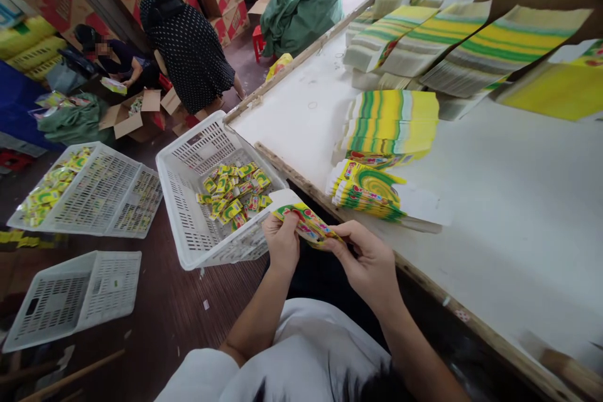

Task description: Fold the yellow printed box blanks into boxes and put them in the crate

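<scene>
My left hand (281, 240) and my right hand (365, 259) both grip a flat printed carton blank (307, 221), yellow, green and red, held between them just off the table's near edge. The left fingers pinch its left end; the right fingers pinch its right end. Right behind the blank stands a white plastic basket (181, 201) holding several small folded yellow-green boxes (234, 191). A fanned stack of the same blanks (365, 191) lies on the white table (494, 201) close to my right hand.
More stacks of blanks (393, 122) and long fanned piles (452, 44) cover the table's far side. On the floor lie two other white baskets (89, 191) (70, 298). Two people (188, 44) crouch by cardboard boxes at the back left, next to a green sack (304, 6).
</scene>
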{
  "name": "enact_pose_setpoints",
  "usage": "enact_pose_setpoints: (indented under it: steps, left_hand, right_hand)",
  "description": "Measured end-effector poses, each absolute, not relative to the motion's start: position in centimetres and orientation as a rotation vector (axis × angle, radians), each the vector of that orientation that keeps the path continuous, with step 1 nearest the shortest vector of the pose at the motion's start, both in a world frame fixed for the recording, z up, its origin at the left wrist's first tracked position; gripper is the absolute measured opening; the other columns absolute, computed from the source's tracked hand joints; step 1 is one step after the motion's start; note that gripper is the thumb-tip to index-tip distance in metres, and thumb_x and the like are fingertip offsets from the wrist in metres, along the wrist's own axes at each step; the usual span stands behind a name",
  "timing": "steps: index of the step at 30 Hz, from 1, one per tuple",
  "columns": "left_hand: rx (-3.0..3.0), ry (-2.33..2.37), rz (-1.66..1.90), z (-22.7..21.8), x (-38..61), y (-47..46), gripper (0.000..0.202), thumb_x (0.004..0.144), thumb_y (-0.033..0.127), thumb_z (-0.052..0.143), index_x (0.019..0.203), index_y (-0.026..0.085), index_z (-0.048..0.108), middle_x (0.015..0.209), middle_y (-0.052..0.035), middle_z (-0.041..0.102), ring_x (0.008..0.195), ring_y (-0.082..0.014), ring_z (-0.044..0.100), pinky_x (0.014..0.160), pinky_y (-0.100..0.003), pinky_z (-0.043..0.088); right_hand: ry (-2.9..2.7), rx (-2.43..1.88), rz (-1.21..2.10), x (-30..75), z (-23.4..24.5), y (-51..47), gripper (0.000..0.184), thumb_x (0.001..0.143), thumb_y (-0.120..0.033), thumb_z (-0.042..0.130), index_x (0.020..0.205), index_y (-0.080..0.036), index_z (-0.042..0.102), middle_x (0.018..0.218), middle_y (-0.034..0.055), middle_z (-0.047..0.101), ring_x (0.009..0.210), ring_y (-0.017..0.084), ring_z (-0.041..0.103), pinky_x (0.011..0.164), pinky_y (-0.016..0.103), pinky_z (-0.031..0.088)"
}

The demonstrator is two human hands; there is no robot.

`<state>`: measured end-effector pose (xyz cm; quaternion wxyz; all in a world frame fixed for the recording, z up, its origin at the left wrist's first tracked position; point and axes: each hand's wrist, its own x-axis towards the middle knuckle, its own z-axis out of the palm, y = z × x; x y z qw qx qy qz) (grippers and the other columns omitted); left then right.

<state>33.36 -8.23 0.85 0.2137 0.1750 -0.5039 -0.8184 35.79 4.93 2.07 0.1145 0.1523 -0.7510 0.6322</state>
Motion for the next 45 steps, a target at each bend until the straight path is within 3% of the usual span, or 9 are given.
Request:
enact_pose_setpoints:
  steps: [5,9,11,14,19,23,29,40,45]
  left_hand:
    - [0.178,-1.541,-1.979,3.0,34.8,-9.7,0.035,0.089,0.042,0.071,0.121,0.028,0.069,0.118,-0.0062,0.074,0.117,-0.0230,0.069,0.102,-0.037,0.054]
    - [-0.170,-1.888,-1.594,5.4,35.8,-10.7,0.080,0.071,0.047,0.087,0.142,0.032,0.052,0.145,-0.0094,0.057,0.142,-0.0334,0.049,0.119,-0.048,0.039]
    - [-0.336,-2.317,-1.535,5.6,35.5,-10.9,0.093,0.064,0.044,0.092,0.145,0.028,0.049,0.141,-0.0128,0.058,0.138,-0.0358,0.051,0.117,-0.051,0.041]
    - [-0.414,-2.745,-1.444,4.3,34.8,-10.8,0.070,0.071,0.028,0.083,0.135,0.024,0.054,0.119,-0.0100,0.067,0.112,-0.0297,0.065,0.101,-0.046,0.052]
    - [-0.337,-2.712,-1.396,2.1,34.5,-9.6,0.064,0.072,0.035,0.081,0.127,0.023,0.051,0.110,-0.0069,0.066,0.096,-0.0249,0.066,0.084,-0.038,0.056]
    - [-0.499,-2.661,-1.380,2.2,34.7,-9.1,0.076,0.076,0.039,0.080,0.140,0.026,0.041,0.127,-0.0102,0.062,0.108,-0.0265,0.065,0.092,-0.040,0.054]
    - [-0.691,-2.519,-1.398,1.6,34.9,-9.2,0.061,0.075,0.027,0.077,0.126,0.026,0.045,0.119,-0.0081,0.059,0.115,-0.0266,0.061,0.091,-0.038,0.055]
    - [-0.608,-2.539,-1.402,0.8,35.3,-9.3,0.069,0.065,0.016,0.069,0.125,0.026,0.036,0.115,-0.0065,0.055,0.099,-0.0246,0.062,0.083,-0.037,0.052]
    - [-0.698,-2.580,-1.499,0.5,35.2,-9.2,0.045,0.071,0.016,0.067,0.111,0.026,0.049,0.104,-0.0049,0.058,0.090,-0.0224,0.062,0.076,-0.034,0.051]
  right_hand:
    - [-2.143,0.365,1.333,34.8,2.5,7.0,0.024,0.089,-0.011,0.069,0.104,-0.030,0.073,0.091,0.0014,0.074,0.085,0.020,0.069,0.080,0.037,0.056]
    - [-2.176,0.539,1.020,34.6,2.3,7.9,0.033,0.089,-0.008,0.066,0.107,-0.036,0.073,0.091,-0.0006,0.076,0.098,0.023,0.069,0.107,0.052,0.047]
    - [-2.203,0.713,1.004,34.7,2.2,7.7,0.036,0.092,-0.010,0.063,0.109,-0.041,0.072,0.092,-0.0037,0.077,0.100,0.022,0.070,0.117,0.055,0.038]
    - [-2.222,0.683,1.083,35.0,2.0,7.1,0.042,0.091,-0.017,0.068,0.121,-0.046,0.067,0.109,-0.0022,0.075,0.120,0.026,0.065,0.124,0.059,0.029]
    - [-2.034,0.160,1.753,35.4,1.6,6.1,0.078,0.091,-0.032,0.069,0.159,-0.034,0.029,0.159,0.0101,0.043,0.149,0.033,0.039,0.121,0.063,0.035]
    - [-2.145,0.224,2.164,35.5,0.6,5.6,0.046,0.101,-0.036,0.051,0.147,-0.028,0.053,0.147,0.0090,0.059,0.143,0.029,0.050,0.122,0.055,0.037]
    - [-1.969,0.218,2.689,34.8,-0.6,5.7,0.045,0.101,-0.042,0.053,0.142,-0.026,0.059,0.146,0.0089,0.062,0.139,0.028,0.055,0.122,0.053,0.038]
    - [-2.094,0.343,2.677,35.2,-0.3,5.8,0.056,0.100,-0.051,0.054,0.151,-0.031,0.047,0.159,0.0047,0.048,0.147,0.025,0.046,0.123,0.050,0.036]
    - [-2.305,0.593,2.259,35.7,1.1,5.8,0.075,0.097,-0.046,0.059,0.162,-0.026,0.026,0.166,0.0084,0.034,0.152,0.026,0.036,0.124,0.048,0.034]
